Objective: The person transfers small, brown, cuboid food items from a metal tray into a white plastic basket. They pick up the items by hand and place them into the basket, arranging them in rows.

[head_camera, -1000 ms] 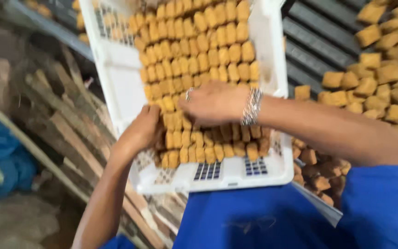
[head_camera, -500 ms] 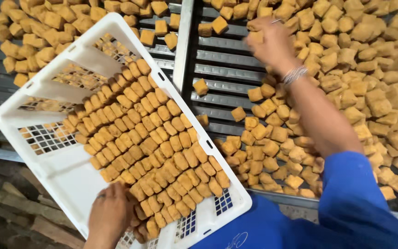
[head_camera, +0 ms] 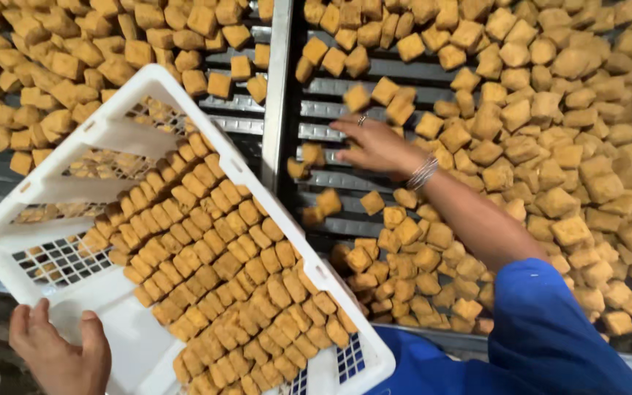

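My left hand (head_camera: 60, 355) grips the near rim of a white slatted plastic crate (head_camera: 104, 132), which is tilted and packed with rows of golden-brown fried cubes (head_camera: 221, 271). My right hand (head_camera: 378, 146), with a ring and thin bangles on the wrist, reaches out over a grey slatted metal rack (head_camera: 330, 175). Its fingers are spread, palm down, and it touches loose cubes (head_camera: 316, 157) on the slats. I cannot see anything held in it. A blue sleeve (head_camera: 550, 329) covers my right upper arm.
Heaps of the same fried cubes cover the rack at the right (head_camera: 587, 146) and upper left (head_camera: 74, 58). A metal divider bar (head_camera: 278, 88) runs between the two rack sections. Bare slats show around my right hand.
My right hand has moved down and left over the rack, nearer the divider bar. The crate stays tilted in my left hand, and the view has shifted slightly.
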